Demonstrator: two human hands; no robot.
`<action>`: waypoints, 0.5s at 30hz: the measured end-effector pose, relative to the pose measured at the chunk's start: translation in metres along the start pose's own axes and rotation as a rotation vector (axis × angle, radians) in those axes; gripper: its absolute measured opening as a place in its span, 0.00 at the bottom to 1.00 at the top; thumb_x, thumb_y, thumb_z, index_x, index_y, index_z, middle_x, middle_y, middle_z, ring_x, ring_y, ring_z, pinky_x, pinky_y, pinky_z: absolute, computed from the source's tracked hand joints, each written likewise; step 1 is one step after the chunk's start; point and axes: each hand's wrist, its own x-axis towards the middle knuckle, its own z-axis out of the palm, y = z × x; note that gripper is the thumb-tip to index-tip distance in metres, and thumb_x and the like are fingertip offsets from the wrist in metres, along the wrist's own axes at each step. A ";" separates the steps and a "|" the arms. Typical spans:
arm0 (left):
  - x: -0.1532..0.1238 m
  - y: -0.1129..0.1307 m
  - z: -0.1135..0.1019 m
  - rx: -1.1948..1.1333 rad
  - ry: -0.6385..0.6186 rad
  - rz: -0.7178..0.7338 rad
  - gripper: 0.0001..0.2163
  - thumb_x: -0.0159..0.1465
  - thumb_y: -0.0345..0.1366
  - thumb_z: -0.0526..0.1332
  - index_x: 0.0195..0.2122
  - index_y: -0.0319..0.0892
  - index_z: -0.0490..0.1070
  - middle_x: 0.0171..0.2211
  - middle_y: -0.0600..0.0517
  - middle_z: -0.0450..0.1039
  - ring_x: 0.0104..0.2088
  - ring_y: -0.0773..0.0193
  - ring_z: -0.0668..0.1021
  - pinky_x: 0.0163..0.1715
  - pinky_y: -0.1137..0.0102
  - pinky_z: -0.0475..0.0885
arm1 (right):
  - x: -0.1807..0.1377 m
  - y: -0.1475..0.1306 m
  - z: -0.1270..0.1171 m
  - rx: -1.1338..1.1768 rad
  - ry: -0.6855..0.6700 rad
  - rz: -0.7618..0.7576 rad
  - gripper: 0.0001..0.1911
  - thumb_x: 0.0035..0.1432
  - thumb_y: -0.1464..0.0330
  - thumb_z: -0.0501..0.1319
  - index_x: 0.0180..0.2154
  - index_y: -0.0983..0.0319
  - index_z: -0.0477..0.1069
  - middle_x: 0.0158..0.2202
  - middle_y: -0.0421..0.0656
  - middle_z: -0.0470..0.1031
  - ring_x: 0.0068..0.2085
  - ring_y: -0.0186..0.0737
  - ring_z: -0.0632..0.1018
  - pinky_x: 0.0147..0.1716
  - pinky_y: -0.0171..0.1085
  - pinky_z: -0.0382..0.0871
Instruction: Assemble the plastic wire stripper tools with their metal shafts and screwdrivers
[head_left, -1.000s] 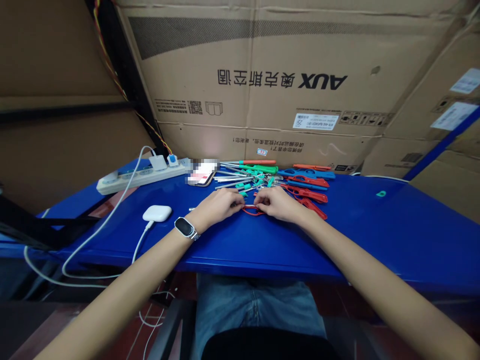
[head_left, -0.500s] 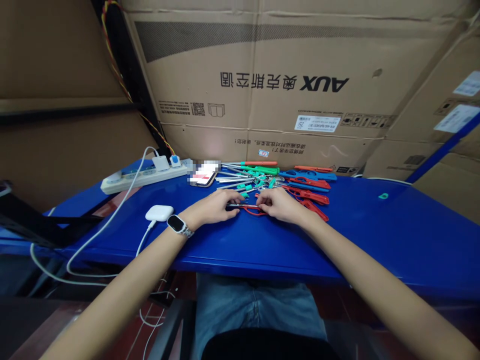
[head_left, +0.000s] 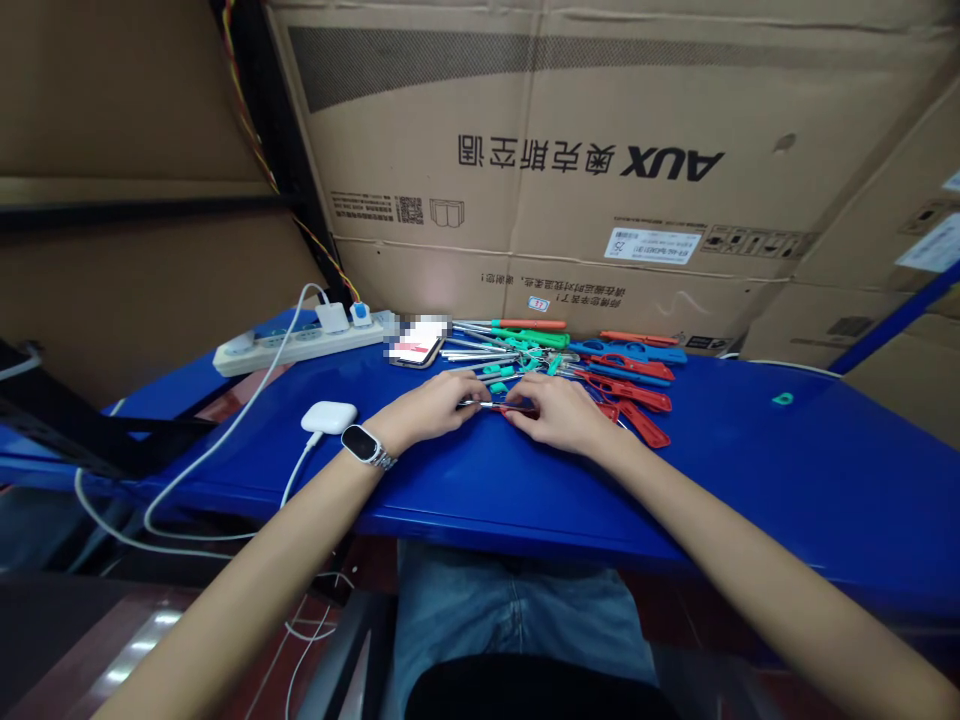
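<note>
your thin piece runs crosswise between left hand and right hand, equally near, fingers of both pinched closed on it.

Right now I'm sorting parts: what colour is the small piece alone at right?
The small piece is teal green, best seen in the head view.

Dim light; soft glow on carton; phone pixelated; edges bowed.
</note>
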 end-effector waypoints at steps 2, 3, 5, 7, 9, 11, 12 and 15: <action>0.000 0.001 -0.001 -0.002 0.013 0.009 0.10 0.67 0.28 0.55 0.44 0.40 0.76 0.43 0.46 0.75 0.42 0.59 0.78 0.45 0.66 0.71 | 0.004 -0.006 0.002 -0.037 0.009 0.016 0.08 0.61 0.64 0.62 0.40 0.58 0.78 0.40 0.42 0.79 0.37 0.40 0.77 0.32 0.35 0.61; 0.000 0.001 -0.001 -0.005 0.024 0.016 0.10 0.67 0.28 0.55 0.44 0.40 0.76 0.43 0.46 0.75 0.42 0.59 0.78 0.45 0.66 0.71 | 0.005 -0.008 0.004 -0.044 0.013 0.026 0.08 0.61 0.64 0.62 0.39 0.58 0.78 0.40 0.42 0.79 0.38 0.40 0.77 0.32 0.35 0.61; 0.000 0.000 -0.001 -0.016 0.050 0.035 0.10 0.67 0.29 0.56 0.44 0.40 0.76 0.43 0.46 0.74 0.41 0.59 0.78 0.45 0.66 0.71 | 0.007 -0.010 0.006 -0.038 0.017 0.038 0.07 0.62 0.65 0.62 0.37 0.58 0.78 0.39 0.42 0.79 0.39 0.40 0.77 0.32 0.35 0.61; 0.000 -0.001 0.000 -0.036 0.076 0.054 0.08 0.67 0.29 0.57 0.43 0.40 0.75 0.42 0.47 0.74 0.42 0.59 0.77 0.45 0.65 0.71 | 0.006 -0.009 0.007 -0.023 0.026 0.037 0.06 0.61 0.66 0.62 0.36 0.58 0.78 0.38 0.42 0.79 0.39 0.40 0.77 0.31 0.35 0.60; 0.001 -0.002 0.001 -0.061 0.097 0.064 0.07 0.65 0.29 0.58 0.42 0.40 0.74 0.41 0.48 0.74 0.41 0.60 0.77 0.44 0.66 0.72 | 0.004 -0.008 0.008 -0.014 0.051 0.024 0.05 0.61 0.68 0.63 0.35 0.59 0.78 0.37 0.42 0.79 0.39 0.40 0.76 0.31 0.35 0.60; 0.002 -0.003 0.002 -0.083 0.107 0.060 0.06 0.64 0.28 0.60 0.41 0.40 0.74 0.40 0.49 0.74 0.38 0.62 0.77 0.41 0.68 0.72 | 0.002 -0.006 0.009 -0.008 0.078 0.008 0.04 0.61 0.68 0.63 0.35 0.59 0.77 0.37 0.42 0.78 0.39 0.40 0.76 0.32 0.36 0.60; 0.002 -0.003 0.003 -0.091 0.107 0.052 0.06 0.63 0.28 0.61 0.40 0.40 0.74 0.38 0.49 0.74 0.36 0.63 0.76 0.39 0.69 0.72 | 0.001 -0.006 0.009 -0.005 0.087 0.002 0.04 0.61 0.68 0.63 0.35 0.59 0.77 0.37 0.42 0.78 0.39 0.40 0.76 0.32 0.36 0.60; 0.002 -0.002 0.003 -0.104 0.087 0.032 0.05 0.62 0.28 0.62 0.39 0.39 0.74 0.34 0.51 0.75 0.32 0.64 0.75 0.35 0.70 0.71 | 0.000 -0.004 0.011 0.003 0.095 -0.018 0.04 0.61 0.68 0.63 0.35 0.59 0.77 0.37 0.43 0.78 0.40 0.40 0.76 0.34 0.36 0.60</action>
